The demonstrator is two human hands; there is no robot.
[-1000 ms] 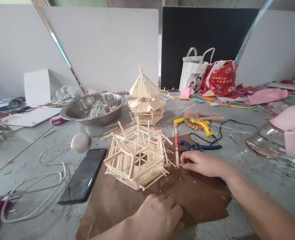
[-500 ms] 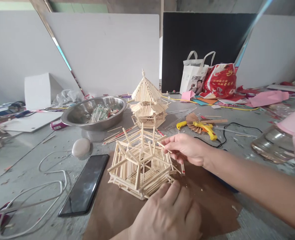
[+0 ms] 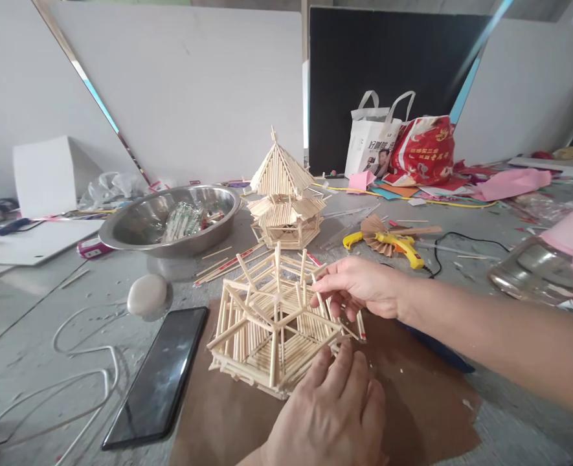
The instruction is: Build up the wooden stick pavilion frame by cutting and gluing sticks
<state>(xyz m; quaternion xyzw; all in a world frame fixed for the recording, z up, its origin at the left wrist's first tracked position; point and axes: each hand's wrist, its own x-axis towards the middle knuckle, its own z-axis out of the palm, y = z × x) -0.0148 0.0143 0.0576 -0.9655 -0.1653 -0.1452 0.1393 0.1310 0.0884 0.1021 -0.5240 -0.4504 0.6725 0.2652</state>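
A six-sided frame of thin wooden sticks (image 3: 240,372) sits in front of me, with open spokes and upright sticks over a slatted floor. My left hand (image 3: 327,408) has its fingers curled against the frame's near right edge; the thumb is hidden. At the frame's right side, my right hand (image 3: 351,289) pinches a short wooden stick (image 3: 319,303) close to the upright sticks. The stick's far end overlaps the frame, so I cannot tell whether it touches. Behind stands a finished-looking stick pavilion (image 3: 286,207) with a two-tiered roof.
Brown paper (image 3: 237,427) lies under the frame. To its left are a black phone (image 3: 157,378), a white cable (image 3: 106,382) and a metal basin (image 3: 121,236). A yellow glue gun (image 3: 410,252) and a pink-lidded bottle (image 3: 529,275) stand right, bags (image 3: 422,152) behind.
My right hand has tipped the pinched stick from slanting to more upright, against the frame's right side. My left hand stays at the near edge. The camera view has shifted slightly.
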